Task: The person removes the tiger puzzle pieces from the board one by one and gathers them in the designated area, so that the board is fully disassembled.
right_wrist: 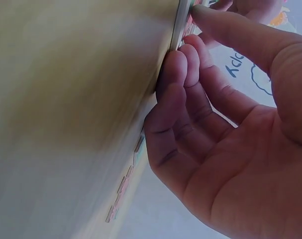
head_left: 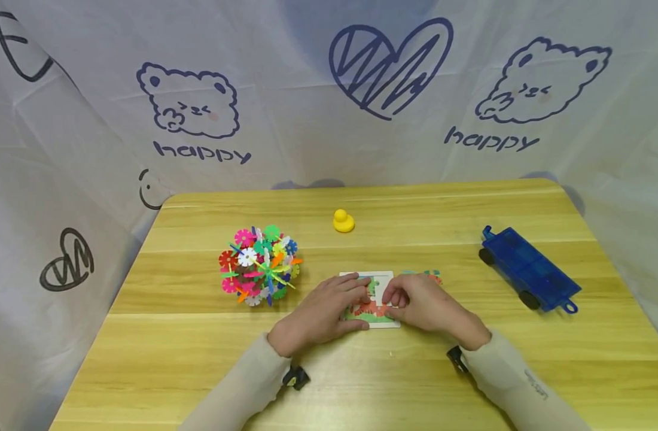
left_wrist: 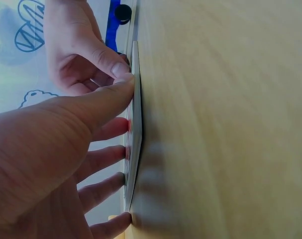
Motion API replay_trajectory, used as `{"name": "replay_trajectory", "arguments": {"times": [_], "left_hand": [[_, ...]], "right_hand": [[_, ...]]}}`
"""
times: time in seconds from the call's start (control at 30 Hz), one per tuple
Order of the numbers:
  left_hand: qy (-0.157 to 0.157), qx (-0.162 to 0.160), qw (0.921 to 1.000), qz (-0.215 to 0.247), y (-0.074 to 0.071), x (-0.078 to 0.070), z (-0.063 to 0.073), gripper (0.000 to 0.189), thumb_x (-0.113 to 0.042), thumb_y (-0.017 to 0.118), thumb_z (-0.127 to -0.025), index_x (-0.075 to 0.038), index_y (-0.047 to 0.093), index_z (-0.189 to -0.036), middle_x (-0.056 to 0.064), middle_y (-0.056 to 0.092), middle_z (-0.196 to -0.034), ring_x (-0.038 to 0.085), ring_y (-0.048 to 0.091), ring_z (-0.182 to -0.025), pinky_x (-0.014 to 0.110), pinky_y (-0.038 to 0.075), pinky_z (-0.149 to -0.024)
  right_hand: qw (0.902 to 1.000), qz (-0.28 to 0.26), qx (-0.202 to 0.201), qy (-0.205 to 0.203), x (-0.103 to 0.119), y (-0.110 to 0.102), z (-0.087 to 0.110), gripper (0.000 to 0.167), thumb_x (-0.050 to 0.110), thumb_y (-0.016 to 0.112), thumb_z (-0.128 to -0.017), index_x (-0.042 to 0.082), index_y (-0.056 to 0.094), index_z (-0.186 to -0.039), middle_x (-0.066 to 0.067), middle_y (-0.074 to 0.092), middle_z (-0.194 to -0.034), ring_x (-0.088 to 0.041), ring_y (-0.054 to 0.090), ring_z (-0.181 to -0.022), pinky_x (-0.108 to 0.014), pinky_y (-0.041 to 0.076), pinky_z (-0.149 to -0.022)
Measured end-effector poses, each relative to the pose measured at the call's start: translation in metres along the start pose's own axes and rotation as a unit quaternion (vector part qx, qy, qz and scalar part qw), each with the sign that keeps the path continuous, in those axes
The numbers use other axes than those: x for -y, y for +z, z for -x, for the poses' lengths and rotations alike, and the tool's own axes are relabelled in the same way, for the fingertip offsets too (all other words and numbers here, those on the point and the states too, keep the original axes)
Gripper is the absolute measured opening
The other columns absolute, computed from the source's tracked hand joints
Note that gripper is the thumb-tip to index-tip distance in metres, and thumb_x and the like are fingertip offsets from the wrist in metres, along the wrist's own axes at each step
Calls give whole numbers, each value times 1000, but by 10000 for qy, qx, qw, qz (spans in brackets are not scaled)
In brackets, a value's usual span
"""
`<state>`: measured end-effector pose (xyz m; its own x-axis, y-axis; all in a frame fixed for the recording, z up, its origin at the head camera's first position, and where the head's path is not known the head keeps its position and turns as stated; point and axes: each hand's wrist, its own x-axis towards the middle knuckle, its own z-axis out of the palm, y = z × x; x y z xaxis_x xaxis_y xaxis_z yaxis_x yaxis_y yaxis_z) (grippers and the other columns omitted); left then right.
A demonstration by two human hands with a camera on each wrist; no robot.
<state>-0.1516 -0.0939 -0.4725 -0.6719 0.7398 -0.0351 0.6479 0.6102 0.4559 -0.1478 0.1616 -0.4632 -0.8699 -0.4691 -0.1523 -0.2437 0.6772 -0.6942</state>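
A flat jigsaw puzzle [head_left: 373,318] with a white border lies on the table in front of me, green and red pieces filling part of it. A white patch of its tray [head_left: 381,286] shows at the upper right. My left hand [head_left: 329,305] rests on the left part, fingers spread and thumb at the near edge. On the right side, my right hand [head_left: 423,302] has bent fingers and its thumb tip touching the puzzle. In the right wrist view, its curled fingertips [right_wrist: 174,67] meet the board's edge; I cannot tell whether a piece sits between them.
Loose puzzle pieces [head_left: 433,276] lie just beyond my right hand. A colourful ball of snap-together discs [head_left: 261,266] stands at left, a yellow rubber duck [head_left: 343,221] at the back, and a blue toy trailer [head_left: 530,269] at right. A printed white cloth [head_left: 302,131] hangs behind the table.
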Motion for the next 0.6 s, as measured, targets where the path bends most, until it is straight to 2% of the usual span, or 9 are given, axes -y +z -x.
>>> {"name": "replay_trajectory", "arguments": {"times": [0.3,0.37,0.53,0.6], "left_hand": [[-7,11,10000,34,1,1,-2,37,-42,77,-103,-17,69,-129,6,51,-170,35,41,-163,56,33,-136],[95,-121,9998,83,10,11,-3,37,-46,76,-102,-20,69,-128,4,51,-171,34,41,-163,57,33,-135],[166,-208,9994,219,14,14,-4,36,-44,77,-102,-19,69,-126,6,52,-170,36,43,-162,60,34,-134],[56,-73,9998,200,5,5,-3,36,-40,79,-101,-16,69,-127,8,52,-170,37,42,-162,60,33,-135]], "right_hand": [[9998,17,70,197,3,0,0,12,12,85,-95,11,74,-101,3,65,-85,-9,57,-78,-21,48,-70],[9997,67,117,203,3,0,0,12,11,84,-96,11,73,-102,3,64,-85,-9,55,-78,-22,47,-70],[9996,151,221,134,2,2,1,13,12,80,-98,11,69,-105,1,59,-86,-10,51,-76,-23,43,-68],[9995,132,243,127,2,2,1,14,12,80,-98,11,68,-106,1,58,-87,-11,49,-76,-23,41,-68]]}}
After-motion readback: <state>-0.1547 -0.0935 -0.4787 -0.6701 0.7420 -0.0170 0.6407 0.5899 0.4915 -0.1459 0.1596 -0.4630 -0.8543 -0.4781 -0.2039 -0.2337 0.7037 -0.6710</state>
